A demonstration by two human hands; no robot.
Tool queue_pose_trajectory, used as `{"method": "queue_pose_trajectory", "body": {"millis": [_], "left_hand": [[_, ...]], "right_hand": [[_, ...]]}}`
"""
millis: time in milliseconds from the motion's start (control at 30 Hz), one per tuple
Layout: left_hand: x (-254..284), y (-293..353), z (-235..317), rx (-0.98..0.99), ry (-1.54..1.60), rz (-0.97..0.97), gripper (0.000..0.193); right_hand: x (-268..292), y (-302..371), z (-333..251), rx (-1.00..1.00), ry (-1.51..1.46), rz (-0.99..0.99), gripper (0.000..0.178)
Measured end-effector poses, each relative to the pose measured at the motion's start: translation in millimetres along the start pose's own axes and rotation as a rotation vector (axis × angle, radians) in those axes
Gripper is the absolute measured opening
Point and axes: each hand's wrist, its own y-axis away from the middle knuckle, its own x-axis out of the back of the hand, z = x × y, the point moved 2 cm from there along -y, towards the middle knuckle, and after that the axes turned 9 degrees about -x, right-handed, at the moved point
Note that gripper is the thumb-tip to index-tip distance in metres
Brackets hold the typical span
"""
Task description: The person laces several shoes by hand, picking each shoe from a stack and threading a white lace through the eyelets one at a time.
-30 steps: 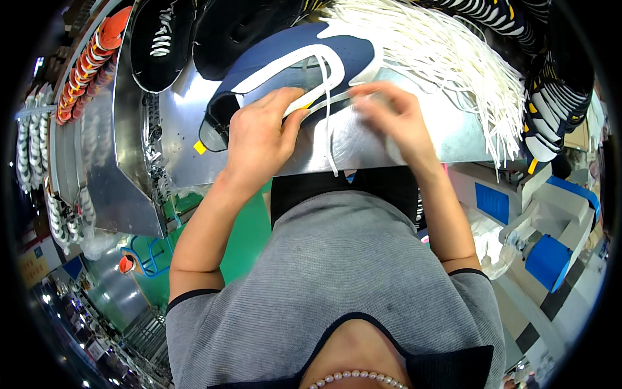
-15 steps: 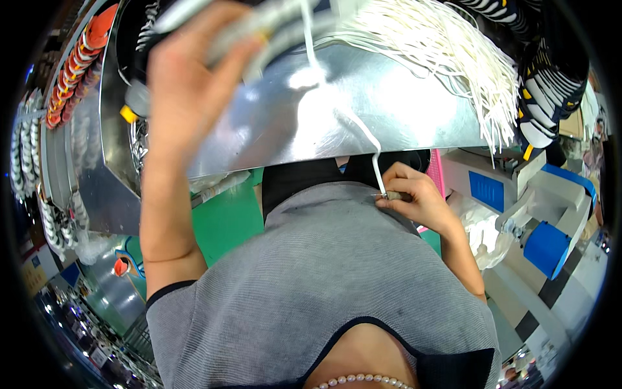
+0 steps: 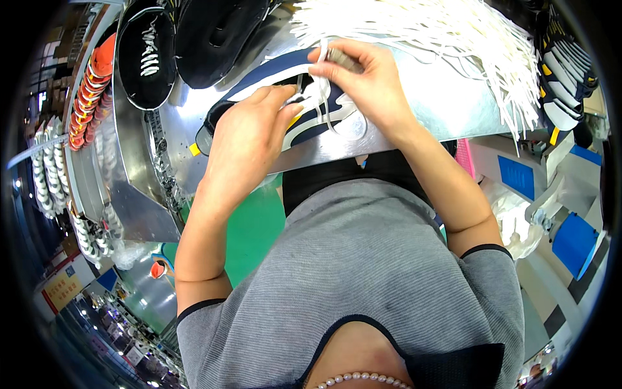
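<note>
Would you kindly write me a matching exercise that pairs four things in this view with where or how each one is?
1. Left hand
2. Right hand
3. Pile of white laces
4. Pearl necklace

A. Spread over the metal bench
B. At the picture's bottom edge
C. Pinching a white lace
D. Against the navy-and-white shoe upper

Pairs: 1-D, 2-C, 3-A, 4-B.

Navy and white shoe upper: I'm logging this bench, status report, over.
Left hand gripping navy and white shoe upper; right hand holding white lace and short grey cylinder. Upper on shiny metal table. Heap of white laces beyond right hand.
</note>
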Motion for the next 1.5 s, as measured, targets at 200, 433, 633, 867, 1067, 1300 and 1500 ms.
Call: {"method": "queue_pose_trajectory", "body": {"millis": [200,433,633,867,1067,1300,1500], "left_hand": [[-28,-21,-5,0.067,-0.052,-0.075,0.025],[-36,-21,-14,0.181,0.033,0.076,0.027],[-39,-25,-18,0.163,-0.005,0.068,0.029],[-35,-26,-17,0.222,0.130,-0.060,0.025],[-40,-12,-7,-0.014,0.299,-0.052,0.024],[-34,17,-16,-0.078,-0.010,0.175,0.025],[-28,34,-9,-0.427,-0.173,0.309,0.021]], "right_hand": [[0,-11,2,0.003,-0.152,0.062,0.016],[23,19,-14,-0.144,0.186,0.050,0.023],[26,53,-7,-0.075,0.305,-0.113,0.017],[24,49,-3,-0.032,0.542,-0.112,0.014],[-9,40,2,0.025,1.001,-0.114,0.021],[19,61,-16,-0.062,0.777,-0.253,0.022],[84,21,-33,-0.202,0.268,0.054,0.027]]}}
